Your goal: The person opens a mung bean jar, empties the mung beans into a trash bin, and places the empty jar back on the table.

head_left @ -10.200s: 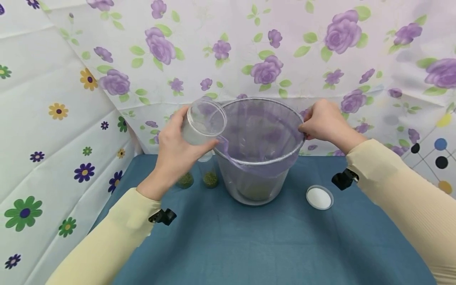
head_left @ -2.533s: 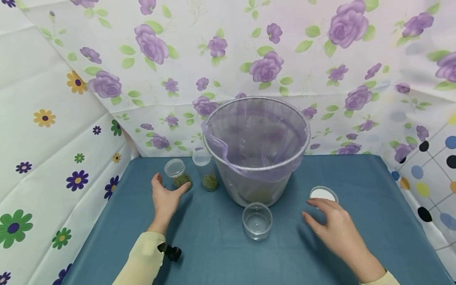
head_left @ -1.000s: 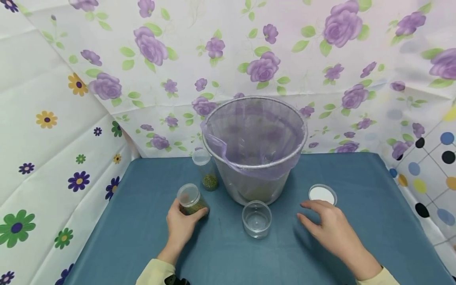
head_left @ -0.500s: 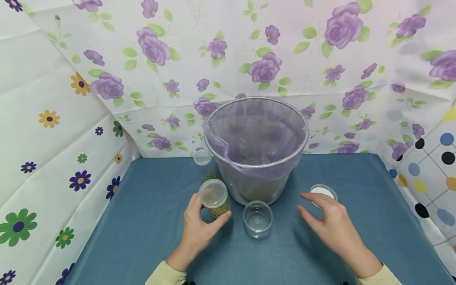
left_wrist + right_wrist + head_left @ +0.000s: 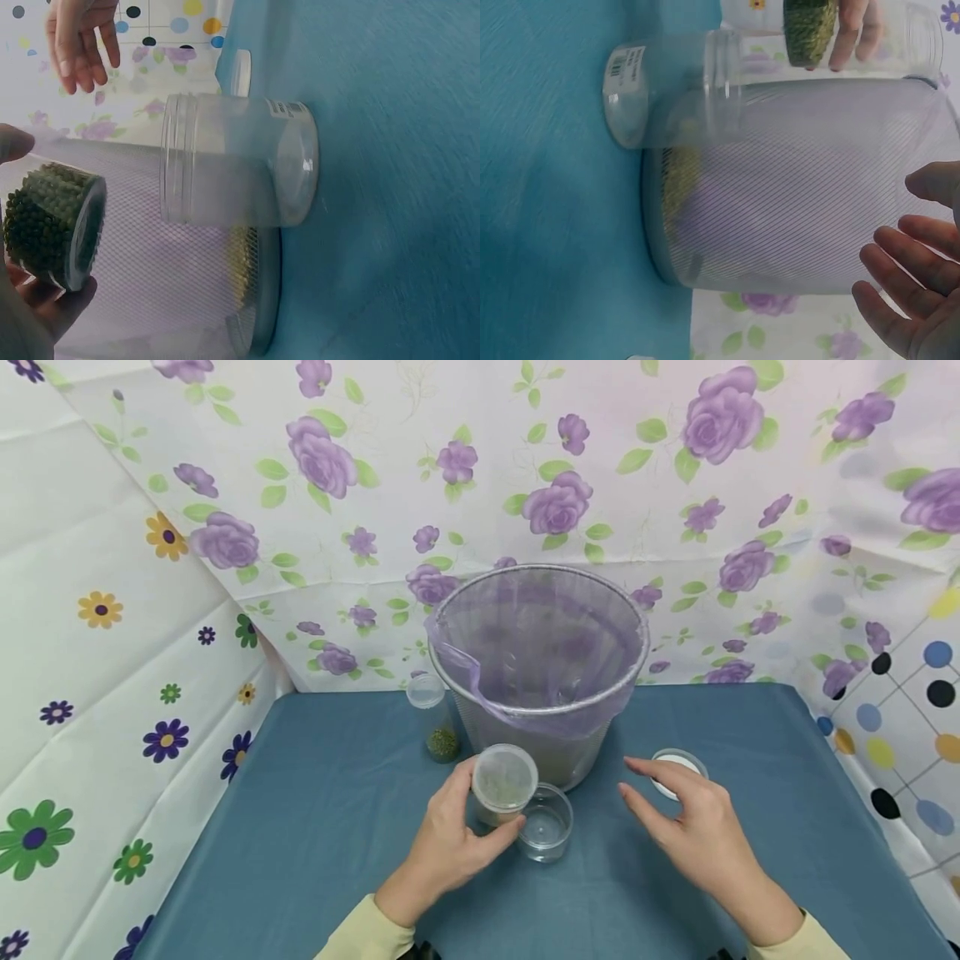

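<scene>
My left hand (image 5: pixel 457 839) grips a clear jar (image 5: pixel 504 781) of small green beans, thumb and fingers round its sides. The left wrist view shows the beans (image 5: pixel 49 217) filling the jar's lower part, and the jar raised off the table near an empty clear jar (image 5: pixel 546 831). That empty jar stands upright and open-topped, a label (image 5: pixel 626 67) on its side near the base. My right hand (image 5: pixel 697 827) hovers, holding nothing, thumb and fingers apart. Just beyond its fingers lies a round white lid (image 5: pixel 681 763), partly hidden by them.
A mesh bin (image 5: pixel 555 727) lined with a purple bag stands behind the jars; yellowish grains (image 5: pixel 241 262) show at its base. Left of it stands another clear jar (image 5: pixel 427 693) with green beans at the bottom. Floral sheets (image 5: pixel 345 527) hang close behind the blue table (image 5: pixel 315 793).
Ten seconds ago my left hand held the empty jar at the bin's rim; it now stands on the table. Since then my left hand has taken the bean jar and carried it rightward.
</scene>
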The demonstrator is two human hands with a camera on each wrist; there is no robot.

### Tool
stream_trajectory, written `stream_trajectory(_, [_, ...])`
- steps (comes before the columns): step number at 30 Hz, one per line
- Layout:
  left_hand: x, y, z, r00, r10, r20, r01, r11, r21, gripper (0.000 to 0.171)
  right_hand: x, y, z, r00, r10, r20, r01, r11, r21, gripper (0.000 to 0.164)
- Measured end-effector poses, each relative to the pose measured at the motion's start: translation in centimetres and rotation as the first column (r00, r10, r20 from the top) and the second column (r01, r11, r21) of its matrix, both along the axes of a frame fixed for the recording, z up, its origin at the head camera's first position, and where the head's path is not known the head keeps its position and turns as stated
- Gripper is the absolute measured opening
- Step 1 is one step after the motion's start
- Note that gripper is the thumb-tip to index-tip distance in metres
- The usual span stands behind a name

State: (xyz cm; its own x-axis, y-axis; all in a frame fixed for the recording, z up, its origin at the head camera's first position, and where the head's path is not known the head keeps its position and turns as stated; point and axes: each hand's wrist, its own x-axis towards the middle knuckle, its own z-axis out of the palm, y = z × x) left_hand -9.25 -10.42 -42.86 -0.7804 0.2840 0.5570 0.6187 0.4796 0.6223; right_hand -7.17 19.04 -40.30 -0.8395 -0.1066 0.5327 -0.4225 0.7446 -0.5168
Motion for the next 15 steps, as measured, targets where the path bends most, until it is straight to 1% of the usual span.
stream_trajectory(3, [-0.1,0.4,0.1,0.999,0.001,-0.04,-0.001,1.0,-0.021,0.074,0.1,-0.3,0.5,1.0,0.017,-0.011,-0.017,1.0,-0.024,0.036])
stream_trajectory(7, [-0.2,0.9,0.1,0.995,0.038,-0.089,-0.042,0.998,-0.05,0.071,0.2,-0.8,0.9,0.999,0.048,-0.022,-0.049,0.997,-0.06,0.037])
stream_trajectory(10, [-0.4,1.1,0.2,0.991,0.066,-0.117,-0.074,0.995,-0.072,0.07,0.4,-1.2,1.3,0.997,0.076,-0.014,-0.077,0.995,-0.067,0.038])
stream_trajectory(15, [-0.7,1.5,0.2,0.975,0.085,-0.203,-0.112,0.986,-0.124,0.072,0.5,-2.0,1.7,0.991,0.122,0.051,-0.119,0.991,-0.063,0.043])
